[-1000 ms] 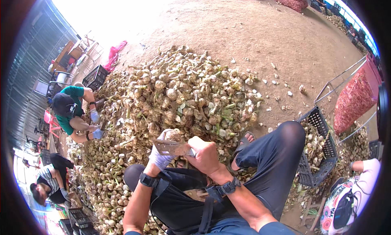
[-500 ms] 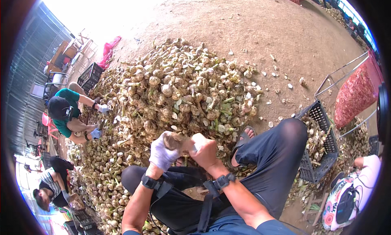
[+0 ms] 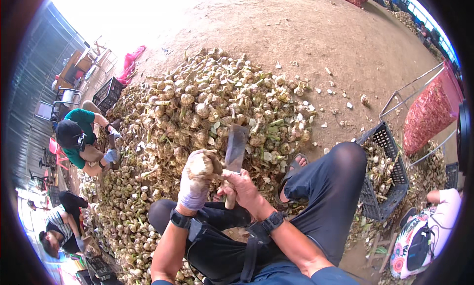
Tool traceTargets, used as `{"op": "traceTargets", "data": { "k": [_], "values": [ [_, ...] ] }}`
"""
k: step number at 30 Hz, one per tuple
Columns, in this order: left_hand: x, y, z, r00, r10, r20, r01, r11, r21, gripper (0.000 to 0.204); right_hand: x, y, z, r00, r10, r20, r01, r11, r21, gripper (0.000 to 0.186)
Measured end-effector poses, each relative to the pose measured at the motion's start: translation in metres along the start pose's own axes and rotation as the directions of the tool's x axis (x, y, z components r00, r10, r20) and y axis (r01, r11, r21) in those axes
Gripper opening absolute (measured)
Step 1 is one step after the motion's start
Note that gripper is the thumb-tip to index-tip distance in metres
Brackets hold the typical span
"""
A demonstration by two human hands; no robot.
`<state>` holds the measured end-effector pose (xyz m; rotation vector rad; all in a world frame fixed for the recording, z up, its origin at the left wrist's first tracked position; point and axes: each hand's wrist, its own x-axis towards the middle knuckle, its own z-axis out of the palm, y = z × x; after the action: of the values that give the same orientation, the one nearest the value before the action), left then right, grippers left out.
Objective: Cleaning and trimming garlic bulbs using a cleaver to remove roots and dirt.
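In my left hand (image 3: 192,192), which wears a pale glove, is a garlic bulb (image 3: 201,165) with brownish skin, slightly blurred. My bare right hand (image 3: 245,190) is closed on a knife (image 3: 237,146); its broad, flat blade points away from me, just right of the bulb. The fingers of that hand hide the handle. Both hands are close together above my lap. Beyond and below them spreads a large heap of garlic bulbs (image 3: 197,109) with stems and roots.
At my right knee stands a black plastic crate (image 3: 382,211) holding garlic, with a red mesh sack (image 3: 428,114) behind it. A co-worker in a green shirt (image 3: 78,132) bends over the heap at left; another person (image 3: 64,225) sits lower left. Someone in pink (image 3: 447,211) is at far right.
My right hand has turned, and the knife blade now shows upright beside the bulb. The left hand has tilted, bringing the bulb into clearer view. The green-shirted co-worker's hands have come together.
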<state>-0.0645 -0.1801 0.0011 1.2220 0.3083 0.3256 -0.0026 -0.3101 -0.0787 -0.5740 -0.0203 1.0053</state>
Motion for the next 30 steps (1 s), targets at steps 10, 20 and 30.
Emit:
{"op": "traceTargets", "data": {
  "k": [10, 20, 30],
  "values": [
    [-0.017, 0.023, 0.000, 0.995, -0.008, -0.097, -0.007, 0.988, -0.153, 0.046, -0.003, -0.022, 0.011, 0.993, -0.014, -0.119, 0.015, 1.000, 0.005, 0.011],
    [-0.014, 0.008, -0.014, 0.969, 0.218, 0.116, -0.211, 0.490, 0.846, 0.030, -0.005, -0.058, 0.007, 0.924, -0.382, 0.023, 0.349, 0.816, -0.462, 0.006],
    [-0.022, 0.014, -0.017, 0.967, -0.212, -0.143, 0.251, 0.886, 0.389, 0.032, -0.013, -0.044, 0.021, 0.817, -0.443, 0.369, 0.492, 0.201, -0.847, 0.020]
  ]
}}
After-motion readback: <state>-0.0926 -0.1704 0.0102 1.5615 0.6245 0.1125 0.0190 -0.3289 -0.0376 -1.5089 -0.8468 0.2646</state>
